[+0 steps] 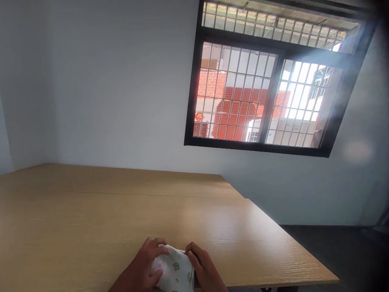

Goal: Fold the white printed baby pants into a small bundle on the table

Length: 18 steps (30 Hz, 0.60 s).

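A folded white cloth (174,269) with small printed animal figures lies at the table's near edge, its lower part cut off by the bottom of the view. My left hand (147,261) grips its left side, fingers over the top edge and thumb lower down on the front. At the upper right corner, my right hand (203,263) pinches the cloth between thumb and bent fingers. The layers show along the cloth's right edge. What lies beneath it is hidden.
The light wooden table (91,227) reaches back to a pale wall (121,89), with a seam across it. Its right edge slants away above a dark floor (310,243). A barred, dark-framed window (263,142) is set in the wall.
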Each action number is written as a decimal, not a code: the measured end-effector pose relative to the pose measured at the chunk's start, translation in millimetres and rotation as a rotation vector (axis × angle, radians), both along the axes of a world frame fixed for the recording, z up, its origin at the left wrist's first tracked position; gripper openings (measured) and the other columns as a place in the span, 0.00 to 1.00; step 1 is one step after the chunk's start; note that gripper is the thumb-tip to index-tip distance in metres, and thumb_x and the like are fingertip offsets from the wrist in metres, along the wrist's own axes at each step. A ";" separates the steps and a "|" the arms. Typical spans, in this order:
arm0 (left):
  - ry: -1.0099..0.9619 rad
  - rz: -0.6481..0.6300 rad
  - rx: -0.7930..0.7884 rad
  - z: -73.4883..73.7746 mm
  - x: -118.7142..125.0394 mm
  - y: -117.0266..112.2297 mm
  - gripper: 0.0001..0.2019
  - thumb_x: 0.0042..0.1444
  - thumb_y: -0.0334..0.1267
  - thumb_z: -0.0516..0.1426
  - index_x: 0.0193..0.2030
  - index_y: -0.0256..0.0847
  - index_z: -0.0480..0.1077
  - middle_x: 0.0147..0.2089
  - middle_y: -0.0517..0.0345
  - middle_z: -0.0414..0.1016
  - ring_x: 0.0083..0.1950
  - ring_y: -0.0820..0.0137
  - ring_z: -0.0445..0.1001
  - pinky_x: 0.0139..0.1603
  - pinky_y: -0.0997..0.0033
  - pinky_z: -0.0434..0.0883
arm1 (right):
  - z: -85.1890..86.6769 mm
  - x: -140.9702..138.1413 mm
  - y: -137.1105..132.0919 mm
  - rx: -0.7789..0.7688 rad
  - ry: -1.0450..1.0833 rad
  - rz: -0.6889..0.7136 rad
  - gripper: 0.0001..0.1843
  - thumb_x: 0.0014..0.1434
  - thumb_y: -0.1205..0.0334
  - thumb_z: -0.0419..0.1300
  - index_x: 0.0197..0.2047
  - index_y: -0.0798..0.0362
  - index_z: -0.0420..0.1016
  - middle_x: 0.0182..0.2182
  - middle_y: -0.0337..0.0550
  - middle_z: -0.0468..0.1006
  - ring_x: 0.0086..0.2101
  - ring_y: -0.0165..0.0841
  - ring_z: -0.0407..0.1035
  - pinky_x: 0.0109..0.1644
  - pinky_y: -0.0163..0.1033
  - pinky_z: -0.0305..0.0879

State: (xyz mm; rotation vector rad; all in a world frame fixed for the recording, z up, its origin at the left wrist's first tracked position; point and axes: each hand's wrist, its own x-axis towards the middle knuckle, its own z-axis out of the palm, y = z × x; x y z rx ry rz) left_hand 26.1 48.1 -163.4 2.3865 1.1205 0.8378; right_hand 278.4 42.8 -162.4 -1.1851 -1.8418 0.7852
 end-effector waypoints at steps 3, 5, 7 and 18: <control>0.005 -0.003 -0.024 13.9 -3.5 11.9 0.31 0.46 0.30 0.57 0.60 0.46 0.66 0.68 0.54 0.60 0.72 0.56 0.50 0.71 0.49 0.53 | 2.4 0.9 -3.3 0.024 -0.082 0.013 0.21 0.68 0.45 0.48 0.35 0.51 0.71 0.36 0.42 0.75 0.40 0.37 0.68 0.47 0.38 0.63; -0.014 -0.082 -0.121 16.1 2.0 16.5 0.33 0.42 0.30 0.59 0.60 0.47 0.66 0.65 0.54 0.63 0.68 0.57 0.57 0.69 0.54 0.59 | 3.0 2.6 -6.6 0.011 -0.092 -0.009 0.22 0.67 0.43 0.49 0.35 0.51 0.72 0.37 0.43 0.76 0.41 0.39 0.69 0.48 0.40 0.64; -0.026 -0.141 -0.212 14.9 12.1 15.5 0.33 0.39 0.30 0.60 0.57 0.47 0.68 0.59 0.56 0.69 0.61 0.59 0.66 0.63 0.61 0.66 | 4.1 5.5 -11.7 -0.050 -0.067 -0.030 0.22 0.66 0.42 0.50 0.37 0.51 0.74 0.38 0.44 0.76 0.42 0.40 0.69 0.48 0.40 0.65; -0.200 -0.217 -0.378 51.8 11.8 -50.0 0.21 0.53 0.55 0.66 0.52 0.55 0.70 0.52 0.64 0.72 0.52 0.63 0.71 0.57 0.69 0.67 | 60.0 15.6 -59.1 -0.064 0.114 0.126 0.06 0.52 0.61 0.67 0.34 0.47 0.76 0.43 0.44 0.77 0.45 0.42 0.72 0.50 0.43 0.67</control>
